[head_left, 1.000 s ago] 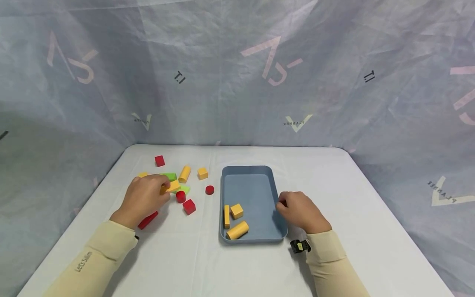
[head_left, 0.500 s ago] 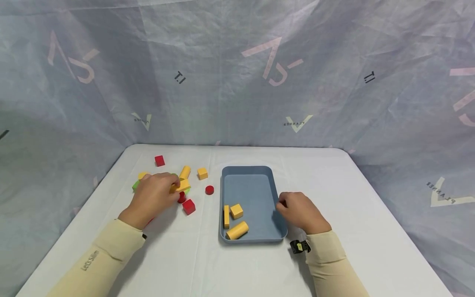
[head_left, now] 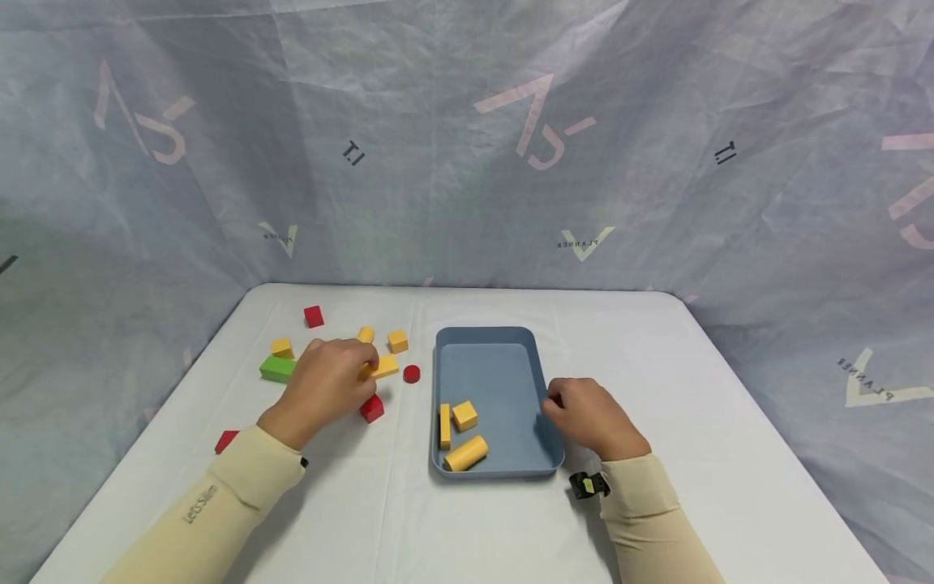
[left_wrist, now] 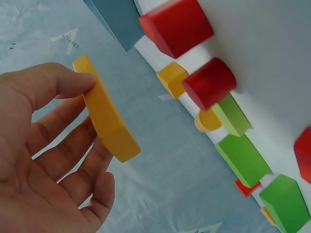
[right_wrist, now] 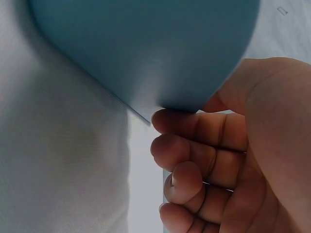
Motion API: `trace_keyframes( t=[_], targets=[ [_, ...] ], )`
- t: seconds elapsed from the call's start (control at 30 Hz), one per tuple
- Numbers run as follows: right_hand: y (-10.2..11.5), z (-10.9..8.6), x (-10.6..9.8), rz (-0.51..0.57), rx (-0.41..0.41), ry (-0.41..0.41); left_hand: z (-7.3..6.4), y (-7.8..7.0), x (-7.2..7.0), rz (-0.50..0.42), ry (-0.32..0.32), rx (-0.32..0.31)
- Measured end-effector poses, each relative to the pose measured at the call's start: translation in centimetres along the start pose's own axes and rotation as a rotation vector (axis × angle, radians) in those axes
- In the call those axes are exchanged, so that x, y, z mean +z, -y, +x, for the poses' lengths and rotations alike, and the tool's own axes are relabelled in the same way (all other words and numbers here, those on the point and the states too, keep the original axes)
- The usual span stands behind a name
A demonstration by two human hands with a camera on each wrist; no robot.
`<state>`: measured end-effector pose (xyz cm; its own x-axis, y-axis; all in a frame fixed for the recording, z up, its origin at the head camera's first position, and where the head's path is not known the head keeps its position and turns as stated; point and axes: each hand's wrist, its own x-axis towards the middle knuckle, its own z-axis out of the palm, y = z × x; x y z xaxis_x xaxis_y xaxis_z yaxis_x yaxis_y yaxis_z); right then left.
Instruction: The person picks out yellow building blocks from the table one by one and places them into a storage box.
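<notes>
My left hand pinches a flat yellow block between thumb and fingers, raised above the loose blocks. In the head view that yellow block juts out to the right of the fingers. My right hand grips the right wall of the blue-grey tray, with the thumb on the inner side and fingers outside, as the wrist view suggests. Inside the tray, near its front left, lie a thin yellow block, a yellow cube and a yellow cylinder.
Around my left hand lie a red cube, a red round block, a yellow cube, a green block and a far red cube. A red cylinder shows in the left wrist view. Patterned grey cloth hangs behind the table.
My left hand has moved to the right with the yellow block, towards the tray, uncovering the green block behind it. The right hand and the tray have stayed in place.
</notes>
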<state>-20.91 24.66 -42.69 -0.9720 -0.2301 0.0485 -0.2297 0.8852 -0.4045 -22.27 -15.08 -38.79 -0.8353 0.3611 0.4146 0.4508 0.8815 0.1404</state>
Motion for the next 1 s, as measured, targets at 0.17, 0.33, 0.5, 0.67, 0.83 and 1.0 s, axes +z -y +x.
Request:
trace_keyframes(
  t=[0.17,0.33,0.5,0.67,0.83,1.0],
  targets=[
    [0.0,0.1,0.0,0.001,-0.008,0.000,0.1,-0.6,0.2,0.009,-0.004,0.017],
    [-0.1,0.1,0.0,-0.003,-0.008,0.000,0.3,-1.1,0.3,0.006,-0.009,0.045],
    [-0.2,0.0,0.1,0.003,-0.002,0.004,0.5,-2.0,0.4,0.018,0.005,0.055],
    [-0.2,0.0,0.2,0.004,0.005,0.006,0.7,-2.8,0.5,0.009,-0.003,0.075],
    [-0.1,0.1,0.2,0.003,-0.001,0.004,1.0,-3.5,0.7,-0.001,-0.020,0.114],
    [-0.2,0.1,0.1,0.001,-0.002,0.001,1.3,-4.3,0.7,0.007,-0.018,0.144]
  ],
)
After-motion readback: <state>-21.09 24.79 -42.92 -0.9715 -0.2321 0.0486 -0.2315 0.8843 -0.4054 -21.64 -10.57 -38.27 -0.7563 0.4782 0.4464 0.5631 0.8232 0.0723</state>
